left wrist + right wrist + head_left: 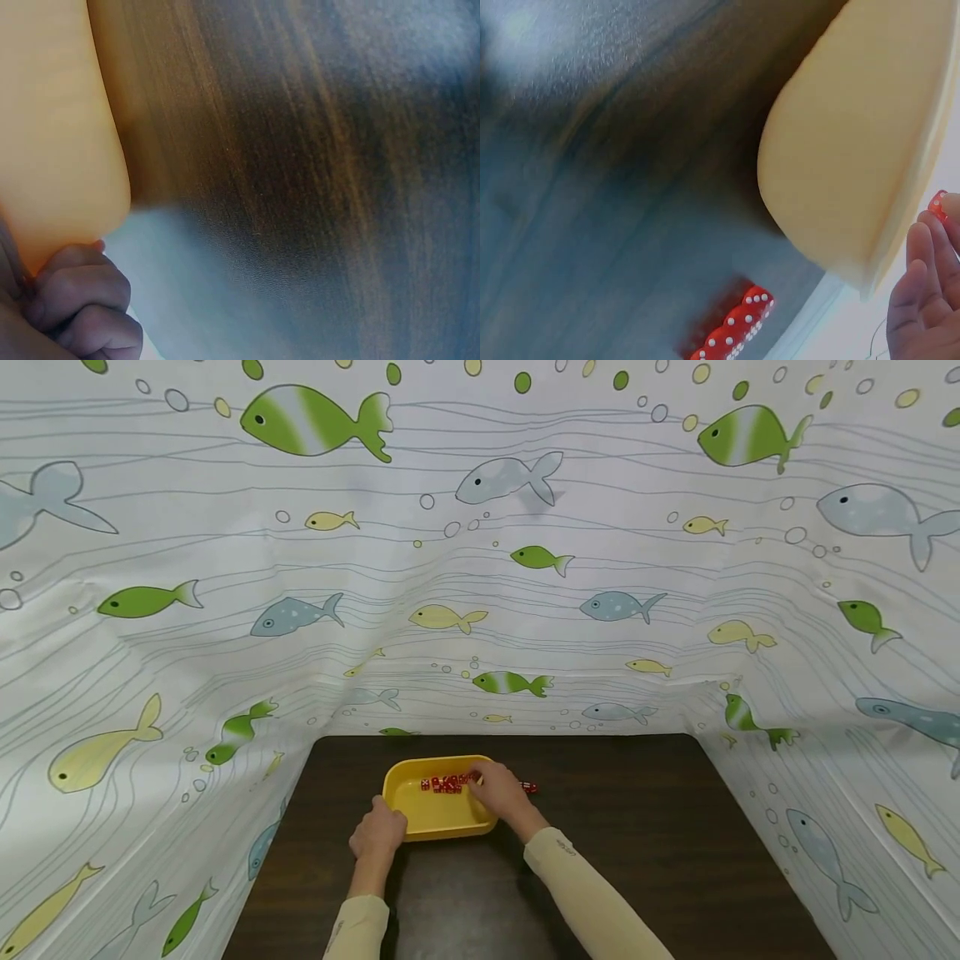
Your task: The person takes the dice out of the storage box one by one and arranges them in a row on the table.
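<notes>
Yellow tray [431, 817], one, shallow, with rounded corners: being supported on the dark tabletop [637, 852], toward its far side and left of the middle. Its left rim, at the near corner, is being gripped by the left hand [377, 828], the fingers being curled tightly there.

Red dice [447, 783], white-spotted, a loose cluster: being held in the far half of the tray; exact count not being shown.

Single red die [935, 202]: being pinched between thumb and fingertips of the right hand [500, 790], above the tray's right rim, the remaining fingers being kept loosely extended.

Row of dice [739, 321], red, set end to end: being carried by the tabletop, just right of the tray and apart from it.

Handling, as judged: the dice are being taken as light, hard, smooth and hardly fragile, apt to slip or roll; hold is best being taken across two opposite faces, by the fingertips. The tray is being judged light, fairly stiff and easily slid, the rim being the better place for steadying.
</notes>
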The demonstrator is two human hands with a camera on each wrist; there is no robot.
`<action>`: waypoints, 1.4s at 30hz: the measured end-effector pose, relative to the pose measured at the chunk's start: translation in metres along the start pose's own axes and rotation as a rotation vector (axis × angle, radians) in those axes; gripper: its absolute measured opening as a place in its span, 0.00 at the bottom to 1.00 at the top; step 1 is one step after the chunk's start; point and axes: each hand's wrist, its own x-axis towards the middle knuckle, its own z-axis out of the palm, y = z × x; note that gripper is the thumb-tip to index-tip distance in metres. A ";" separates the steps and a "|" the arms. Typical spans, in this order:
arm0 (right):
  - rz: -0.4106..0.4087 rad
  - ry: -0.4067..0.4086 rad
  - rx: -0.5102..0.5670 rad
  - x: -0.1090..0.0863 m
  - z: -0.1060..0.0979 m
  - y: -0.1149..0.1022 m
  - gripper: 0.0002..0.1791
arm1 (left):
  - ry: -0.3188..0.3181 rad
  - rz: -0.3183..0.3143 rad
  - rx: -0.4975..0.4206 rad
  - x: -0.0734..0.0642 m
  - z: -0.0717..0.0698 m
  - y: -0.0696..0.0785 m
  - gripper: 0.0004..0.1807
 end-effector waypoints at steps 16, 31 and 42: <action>0.047 0.058 0.106 -0.006 -0.029 0.013 0.11 | -0.009 0.004 -0.013 0.000 0.001 -0.002 0.29; 0.056 0.121 0.171 -0.015 -0.046 0.043 0.12 | -0.022 -0.007 -0.016 0.003 -0.002 -0.001 0.29; 0.105 0.180 0.166 -0.020 -0.056 0.070 0.12 | -0.029 -0.014 -0.016 0.003 -0.001 0.001 0.29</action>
